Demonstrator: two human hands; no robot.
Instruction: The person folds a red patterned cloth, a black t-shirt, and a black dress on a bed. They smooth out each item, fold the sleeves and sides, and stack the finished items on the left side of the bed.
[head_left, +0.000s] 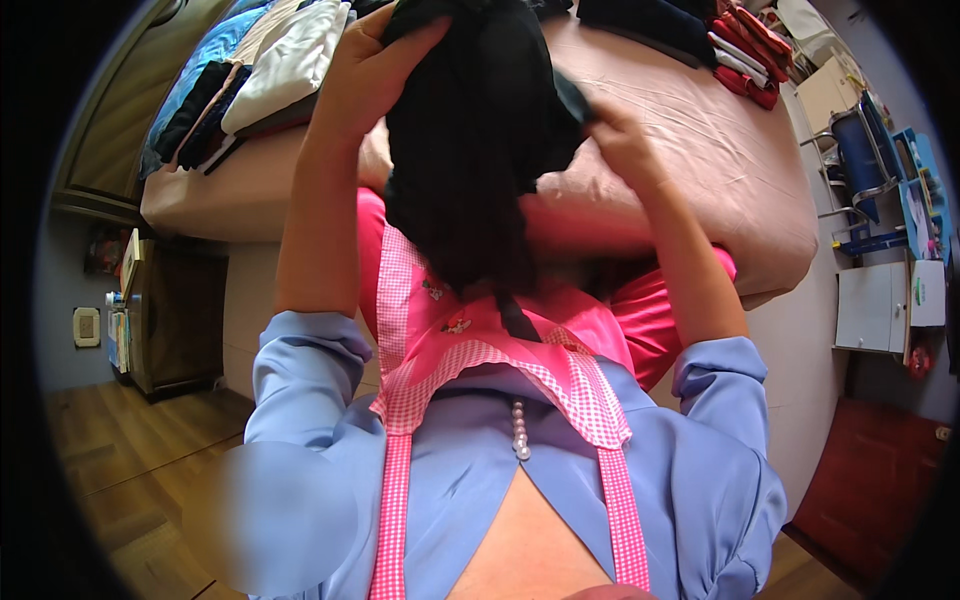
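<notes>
A black garment (470, 140) hangs between my raised hands, in front of the bed's near edge; its exact kind is hard to make out. Its upper left part is gripped by my left hand (385, 65), thumb lying over the cloth. My right hand (620, 140) pinches the garment's right edge, where the cloth looks dark teal. The lower end drops over my pink apron (470, 320) with its checked trim, and a dark strip of cloth dangles there. Some of the lower cloth is smeared by motion.
The bed (690, 170) has a pinkish sheet. Folded white clothes (290, 65) and dark clothes (200, 115) lie at its left, a red and white folded pile (745, 50) at far right. A dark cabinet (180, 320) stands left, a white cabinet (872, 305) right.
</notes>
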